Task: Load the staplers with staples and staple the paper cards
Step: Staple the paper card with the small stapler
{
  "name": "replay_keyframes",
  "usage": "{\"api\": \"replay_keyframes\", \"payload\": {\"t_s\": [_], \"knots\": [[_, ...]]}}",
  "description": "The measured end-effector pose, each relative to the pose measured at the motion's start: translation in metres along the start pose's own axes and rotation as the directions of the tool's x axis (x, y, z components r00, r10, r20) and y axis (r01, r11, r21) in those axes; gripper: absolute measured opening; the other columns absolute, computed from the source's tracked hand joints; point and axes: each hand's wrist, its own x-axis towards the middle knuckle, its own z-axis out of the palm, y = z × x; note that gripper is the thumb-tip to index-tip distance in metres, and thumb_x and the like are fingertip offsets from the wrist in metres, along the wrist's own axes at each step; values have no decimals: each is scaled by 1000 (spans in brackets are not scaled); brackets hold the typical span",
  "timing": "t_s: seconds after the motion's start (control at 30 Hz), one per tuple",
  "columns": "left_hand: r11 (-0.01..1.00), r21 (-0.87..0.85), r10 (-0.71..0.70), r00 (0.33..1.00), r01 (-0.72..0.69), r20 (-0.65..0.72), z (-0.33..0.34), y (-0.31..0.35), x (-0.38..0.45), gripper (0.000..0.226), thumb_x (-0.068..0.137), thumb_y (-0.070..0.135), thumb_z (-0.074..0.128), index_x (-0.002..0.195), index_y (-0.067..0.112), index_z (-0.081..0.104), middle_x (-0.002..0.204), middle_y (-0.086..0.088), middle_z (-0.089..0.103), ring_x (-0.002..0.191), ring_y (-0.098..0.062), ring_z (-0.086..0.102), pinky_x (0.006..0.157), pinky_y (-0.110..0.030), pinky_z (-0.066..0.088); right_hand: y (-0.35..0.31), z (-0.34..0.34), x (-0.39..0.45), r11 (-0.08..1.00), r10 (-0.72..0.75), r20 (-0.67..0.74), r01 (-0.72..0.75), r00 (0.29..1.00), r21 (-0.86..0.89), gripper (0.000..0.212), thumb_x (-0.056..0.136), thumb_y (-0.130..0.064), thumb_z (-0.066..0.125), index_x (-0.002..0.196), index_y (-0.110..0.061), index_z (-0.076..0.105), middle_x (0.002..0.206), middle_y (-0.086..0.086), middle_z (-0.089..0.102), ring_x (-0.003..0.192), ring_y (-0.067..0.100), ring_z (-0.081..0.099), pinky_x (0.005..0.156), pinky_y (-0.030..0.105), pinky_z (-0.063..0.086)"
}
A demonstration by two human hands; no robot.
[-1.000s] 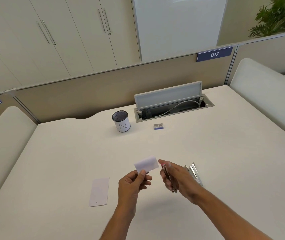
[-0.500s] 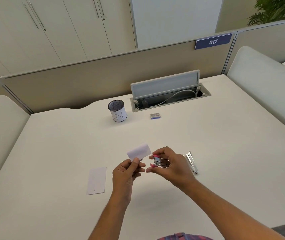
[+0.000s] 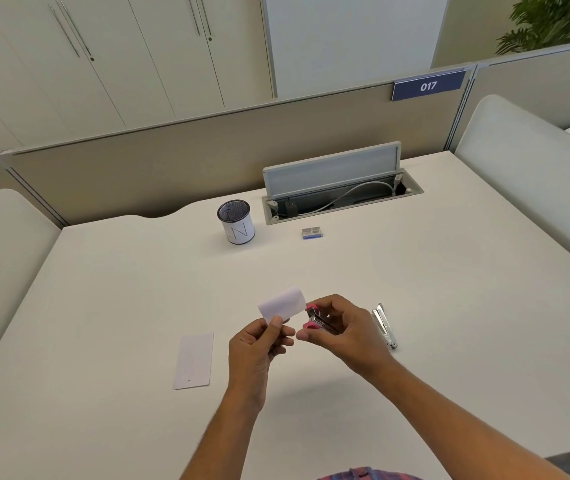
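We count two white paper cards: a small one (image 3: 280, 304) pinched at its lower corner between thumb and curled fingers of the left hand (image 3: 255, 344), held above the desk, and a longer one (image 3: 194, 361) lying flat on the desk to the left of that hand. We also count two staplers: a small pink-and-metal stapler (image 3: 318, 321) gripped in the curled fingers of the right hand (image 3: 343, 331), its pink nose just beside the held card's right edge, and a silver metal stapler (image 3: 385, 325) lying on the desk just right of that hand. One small blue-and-grey staple box (image 3: 312, 233) sits further back, near one white mesh-topped pen cup (image 3: 235, 222). The right hand hides most of the pink stapler, so we cannot tell whether the card sits between its jaws. The cream-white desk (image 3: 449, 289) carries an open cable tray (image 3: 342, 192), backed by a beige partition with a blue sign reading 017 (image 3: 428, 86), pale cabinets behind and a green plant (image 3: 546, 22) at the far right corner.
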Motion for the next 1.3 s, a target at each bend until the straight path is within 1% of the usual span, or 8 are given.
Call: {"api": "replay_keyframes", "payload": {"t_s": [0.1, 0.2, 0.27, 0.37, 0.53, 0.7, 1.03, 1.3], "knots": [[1000, 0, 7, 1000, -7, -2, 1, 0, -1, 20, 97, 15, 64, 98, -1, 76, 85, -22, 73, 70, -25, 65, 71, -36, 51, 2, -1, 2, 999, 38, 24, -38, 999, 7, 41, 74, -27, 93, 108, -27, 70, 86, -5, 76, 84, 22, 72, 76, 32, 59], [1000, -12, 4, 1000, -4, -5, 2, 1, -2, 18, 97, 14, 65, 98, 1, 77, 83, -20, 73, 69, -24, 65, 71, -36, 51, 3, -1, 5, 982, 135, 18, -137, 991, 132, 35, 85, -21, 84, 116, -22, 68, 84, -6, 71, 63, 10, 62, 54, 22, 48], [1000, -15, 3, 1000, -3, -8, 2, 2, -3, 17, 96, 14, 65, 97, 1, 77, 83, -20, 73, 69, -24, 65, 70, -35, 50, 5, -4, 7, 946, 215, -16, -204, 976, 252, 34, 89, -23, 81, 118, -15, 64, 84, 3, 63, 57, 13, 54, 46, 25, 42], [1000, -13, 3, 1000, -3, -14, 1, 2, -3, 18, 96, 14, 65, 97, 1, 77, 82, -19, 73, 69, -25, 64, 70, -34, 50, 1, -11, 8, 901, 327, -38, -299, 944, 313, 51, 86, -35, 81, 116, -5, 54, 88, 12, 69, 61, 25, 66, 43, 25, 39], [1000, -24, -7, 1000, 6, -23, 3, 1, -2, 18, 96, 14, 65, 98, 1, 76, 82, -19, 72, 68, -24, 63, 68, -33, 49, -1, -12, 10, 867, 445, 15, -435, 896, 243, 59, 88, -59, 69, 114, -7, 59, 94, 11, 78, 55, 19, 54, 47, 25, 32], [1000, -14, 0, 1000, 0, -29, 5, 1, -2, 17, 97, 14, 65, 98, 1, 76, 81, -19, 72, 68, -24, 63, 68, -34, 49, 1, -8, 11, 800, 429, 194, -471, 882, 371, 55, 108, -51, 39, 121, -10, 73, 106, 14, 76, 70, 20, 55, 56, 31, 42], [1000, -20, -2, 999, 1, -49, 4, 2, -3, 17, 96, 15, 66, 96, 3, 78, 81, -18, 72, 68, -24, 63, 68, -33, 49, 3, 2, 1, 877, 282, 202, -337, 938, 341, 39, 89, -41, 76, 116, -13, 78, 105, 7, 75, 89, 17, 64, 75, 30, 52], [1000, 16, 6, 999, -5, -43, 8, 2, -6, 16, 96, 13, 66, 93, 2, 77, 81, -21, 73, 67, -26, 63, 67, -35, 50, 2, 9, 0, 896, 252, 175, -298, 952, 328, 36, 84, -34, 78, 115, -15, 78, 103, 12, 76, 90, 17, 69, 79, 26, 56]]}}
